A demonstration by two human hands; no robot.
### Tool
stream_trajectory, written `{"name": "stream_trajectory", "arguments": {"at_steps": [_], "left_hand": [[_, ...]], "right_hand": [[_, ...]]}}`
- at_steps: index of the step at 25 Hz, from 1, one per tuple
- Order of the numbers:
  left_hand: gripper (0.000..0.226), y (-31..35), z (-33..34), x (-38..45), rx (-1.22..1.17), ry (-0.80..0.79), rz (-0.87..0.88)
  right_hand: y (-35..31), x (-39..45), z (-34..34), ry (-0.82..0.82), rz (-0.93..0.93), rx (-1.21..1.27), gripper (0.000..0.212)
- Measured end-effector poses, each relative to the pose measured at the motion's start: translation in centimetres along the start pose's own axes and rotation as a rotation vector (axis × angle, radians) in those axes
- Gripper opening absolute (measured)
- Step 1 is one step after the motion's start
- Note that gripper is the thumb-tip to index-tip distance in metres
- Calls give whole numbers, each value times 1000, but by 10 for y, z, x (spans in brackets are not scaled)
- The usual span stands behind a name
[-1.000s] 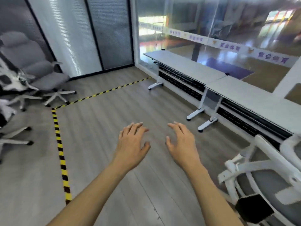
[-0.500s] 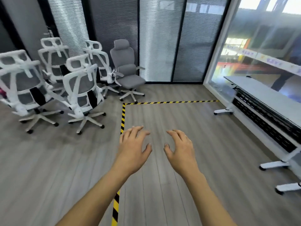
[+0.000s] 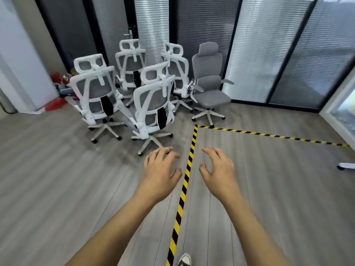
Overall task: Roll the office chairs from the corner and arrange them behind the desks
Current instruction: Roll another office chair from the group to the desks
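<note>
Bare floor [image 3: 57, 189] lies open between both empty hands and the clustered office chairs [image 3: 151, 104] at eleven o'clock. The grey chair [image 3: 208, 81] blocks twelve; a desk foot [image 3: 346, 166] intrudes at three.

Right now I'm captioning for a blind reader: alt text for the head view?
Two empty hands, left hand and right hand, reach toward five office chairs clustered in a corner before blinds; yellow-black floor tape runs between the hands.

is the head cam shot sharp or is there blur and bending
Head view: the chairs are fairly sharp, the floor near the edges smears with motion blur, both hands look soft, and the wide lens bows the blinds and the tape line.
</note>
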State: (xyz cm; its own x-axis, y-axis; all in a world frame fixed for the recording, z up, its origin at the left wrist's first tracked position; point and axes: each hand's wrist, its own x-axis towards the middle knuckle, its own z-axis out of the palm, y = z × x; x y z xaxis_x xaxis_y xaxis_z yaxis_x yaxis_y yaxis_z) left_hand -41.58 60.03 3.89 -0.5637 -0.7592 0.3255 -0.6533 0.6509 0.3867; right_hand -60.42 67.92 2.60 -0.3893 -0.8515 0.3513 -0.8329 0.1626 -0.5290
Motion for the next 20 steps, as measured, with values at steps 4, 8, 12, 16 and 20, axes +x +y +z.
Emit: {"name": "stream_trajectory", "arguments": {"at_steps": [4, 8, 12, 16, 20], "left_hand": [[33, -29, 23, 113, 39, -13, -38], [35, -55, 43, 204, 47, -4, -85], [32, -89, 66, 290, 20, 52, -125], [36, -137, 96, 390, 16, 91, -148], [29, -202, 120, 498, -12, 121, -220]], "right_hand": [[34, 123, 30, -26, 25, 56, 42], [44, 235, 56, -54, -25, 92, 42], [58, 340, 88, -78, -109, 83, 41], [82, 451, 130, -99, -134, 65, 41], [94, 569, 183, -142, -145, 55, 42]]}}
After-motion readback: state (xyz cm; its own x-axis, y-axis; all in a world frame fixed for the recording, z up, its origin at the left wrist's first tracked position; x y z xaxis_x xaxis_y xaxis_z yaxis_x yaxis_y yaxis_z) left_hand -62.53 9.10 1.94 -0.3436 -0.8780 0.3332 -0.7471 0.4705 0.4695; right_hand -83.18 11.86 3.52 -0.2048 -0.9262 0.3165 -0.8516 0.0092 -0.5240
